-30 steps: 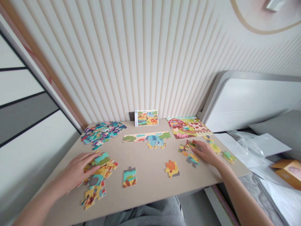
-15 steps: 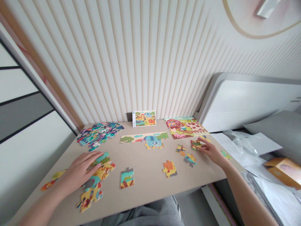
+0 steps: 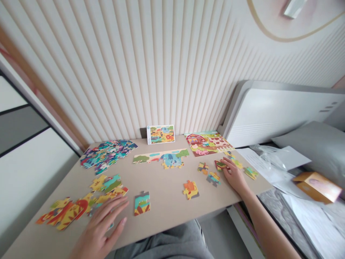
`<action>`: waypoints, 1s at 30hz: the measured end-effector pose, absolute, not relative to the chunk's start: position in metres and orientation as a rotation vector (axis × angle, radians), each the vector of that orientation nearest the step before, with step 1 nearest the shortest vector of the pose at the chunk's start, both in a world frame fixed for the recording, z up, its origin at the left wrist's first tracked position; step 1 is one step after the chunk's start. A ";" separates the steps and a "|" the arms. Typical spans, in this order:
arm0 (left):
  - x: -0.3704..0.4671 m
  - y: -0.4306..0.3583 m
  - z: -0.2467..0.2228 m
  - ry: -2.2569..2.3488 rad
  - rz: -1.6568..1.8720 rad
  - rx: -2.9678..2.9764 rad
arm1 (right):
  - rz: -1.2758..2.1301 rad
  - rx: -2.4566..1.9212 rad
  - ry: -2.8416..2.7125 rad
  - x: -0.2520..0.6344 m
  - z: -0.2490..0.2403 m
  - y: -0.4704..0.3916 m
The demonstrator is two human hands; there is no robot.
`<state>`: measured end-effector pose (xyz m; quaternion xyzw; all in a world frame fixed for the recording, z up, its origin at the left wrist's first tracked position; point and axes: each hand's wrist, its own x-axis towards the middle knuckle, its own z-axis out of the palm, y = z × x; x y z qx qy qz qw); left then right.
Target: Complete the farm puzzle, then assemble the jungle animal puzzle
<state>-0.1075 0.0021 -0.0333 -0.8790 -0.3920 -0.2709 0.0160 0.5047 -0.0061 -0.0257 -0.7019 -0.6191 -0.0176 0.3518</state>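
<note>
Left grip (image 3: 99, 227) splays empty over knobbed puzzle pieces (image 3: 111, 182); right grip (image 3: 234, 177), half-curled, touches flat piece (image 3: 219, 165), hold unclear.

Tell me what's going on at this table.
Jigsaw pieces are being handled at a table. The right hand touches a brown-and-green piece; the left hand, fingers spread, is over a yellowish cluster. In the middle lies a partly joined elephant section, with a picture card propped behind it. A farm puzzle lies back right, apparently complete.
</note>
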 end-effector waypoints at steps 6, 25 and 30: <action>-0.095 0.000 -0.030 -1.120 -0.743 -2.729 | 0.010 -1.774 -1.431 0.506 -0.024 -0.011; -0.090 -0.007 -0.026 -1.217 -0.673 -2.739 | 0.298 -1.689 -1.062 0.517 -0.027 -0.012; -0.089 -0.008 -0.025 -1.238 -0.688 -2.733 | 0.387 -1.596 -1.000 0.513 -0.022 -0.011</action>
